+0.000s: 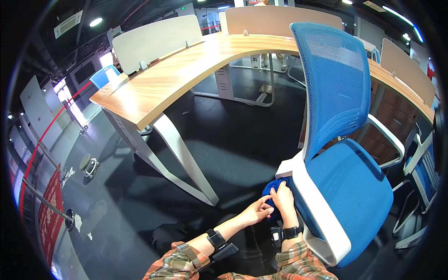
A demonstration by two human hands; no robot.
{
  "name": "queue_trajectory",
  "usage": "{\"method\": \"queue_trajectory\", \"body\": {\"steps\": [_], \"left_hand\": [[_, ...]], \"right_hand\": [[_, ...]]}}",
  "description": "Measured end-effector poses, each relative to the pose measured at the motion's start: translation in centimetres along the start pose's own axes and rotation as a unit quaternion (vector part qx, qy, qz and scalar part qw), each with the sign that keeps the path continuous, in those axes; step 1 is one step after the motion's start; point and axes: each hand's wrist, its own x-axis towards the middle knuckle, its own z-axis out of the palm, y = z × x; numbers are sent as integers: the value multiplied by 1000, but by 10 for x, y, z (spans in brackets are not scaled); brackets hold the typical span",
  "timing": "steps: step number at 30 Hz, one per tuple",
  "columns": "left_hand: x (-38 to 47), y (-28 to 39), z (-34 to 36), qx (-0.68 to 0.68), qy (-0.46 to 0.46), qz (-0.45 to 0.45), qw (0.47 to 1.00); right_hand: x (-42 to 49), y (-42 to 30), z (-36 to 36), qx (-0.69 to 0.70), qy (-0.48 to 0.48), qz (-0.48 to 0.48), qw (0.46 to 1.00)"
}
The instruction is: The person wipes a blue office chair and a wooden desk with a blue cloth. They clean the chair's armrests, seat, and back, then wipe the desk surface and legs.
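A blue office chair with a mesh backrest, a padded seat and white armrests stands in front of me on the right. Against the near side of the seat, under the rear corner of the armrest frame, is a bunched dark blue cloth. My right hand lies over this cloth, its fingers curled onto it. Beside it on the left, my left hand has bent, spread fingers near the cloth's edge; whether they pinch any of it cannot be told. Both wrists wear black straps with small devices.
A curved wood-topped desk with white metal legs spans ahead and left. Another blue chair is at the far right. A small round stool and posts with a red barrier belt stand at left.
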Motion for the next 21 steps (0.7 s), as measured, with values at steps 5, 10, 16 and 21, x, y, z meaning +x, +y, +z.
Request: {"method": "queue_trajectory", "body": {"steps": [5,10,16,21], "left_hand": [[-1,2,-1,5,4,-1,1000],[-1,1,0,-1,13,-1,1000],[-1,0,-1,-5,16,-5,1000],[-2,2,-1,-4,22,-15,1000]], "right_hand": [[0,1,3,-5,2,4,1000],[-1,4,6,1,20,-11,1000],[0,3,6,-2,20,-4,1000],[-2,3,5,-1,30,-11,1000]]}}
